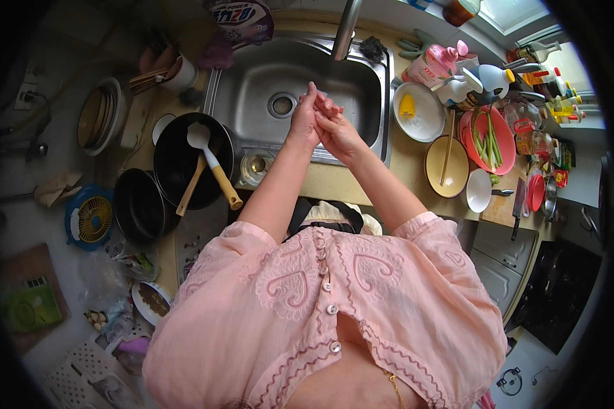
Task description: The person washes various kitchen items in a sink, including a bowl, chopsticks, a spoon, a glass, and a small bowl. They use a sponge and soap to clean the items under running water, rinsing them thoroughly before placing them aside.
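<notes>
We see the left hand and the right hand touching each other over the near part of the shiny sink. The left thumb sticks up, and the fingers of both hands lie close together. We can't tell if they grip a little thing between them. The sink is in front of the person, with its round drain just left of the hands. The tap hangs over the far side.

On the left, we see a glass cup just beside a big black pan. A white ladle lies across the pan.

On the right, we see a white plate with a small yellow thing on it. Nearer to us is a yellow bowl with chopsticks resting across it. Just to its right, a pink bowl holds green onions. Farther right, a knife lies by the cutting board.
</notes>
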### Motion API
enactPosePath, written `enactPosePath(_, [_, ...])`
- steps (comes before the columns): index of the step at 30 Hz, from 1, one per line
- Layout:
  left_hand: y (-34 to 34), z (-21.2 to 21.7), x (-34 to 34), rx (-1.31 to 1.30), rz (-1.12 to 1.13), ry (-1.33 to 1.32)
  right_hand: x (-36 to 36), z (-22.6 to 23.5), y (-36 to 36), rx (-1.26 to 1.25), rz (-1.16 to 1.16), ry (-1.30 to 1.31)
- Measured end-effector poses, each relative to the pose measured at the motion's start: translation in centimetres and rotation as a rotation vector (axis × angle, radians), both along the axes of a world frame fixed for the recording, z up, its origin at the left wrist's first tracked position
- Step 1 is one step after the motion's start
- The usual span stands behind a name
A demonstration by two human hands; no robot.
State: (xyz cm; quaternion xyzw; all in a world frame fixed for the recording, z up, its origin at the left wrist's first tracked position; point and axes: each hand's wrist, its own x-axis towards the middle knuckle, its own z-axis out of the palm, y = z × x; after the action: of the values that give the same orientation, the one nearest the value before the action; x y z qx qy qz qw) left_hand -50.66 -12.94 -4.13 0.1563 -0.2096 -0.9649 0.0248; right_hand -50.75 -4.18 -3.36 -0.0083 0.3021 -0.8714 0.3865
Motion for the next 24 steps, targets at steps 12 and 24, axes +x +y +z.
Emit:
enactPosePath(12, [3.0, -2.3, 0.8, -1.111, 0.170, -0.464, -1.4, -0.2, 0.7, 1.433, -0.162, 1.548])
enactPosePath(24, [2.4, 0.0, 1.4, 0.064, -0.019, 0.135, -3.8, -1.4, -0.4, 0.070, -0.158, -0.180])
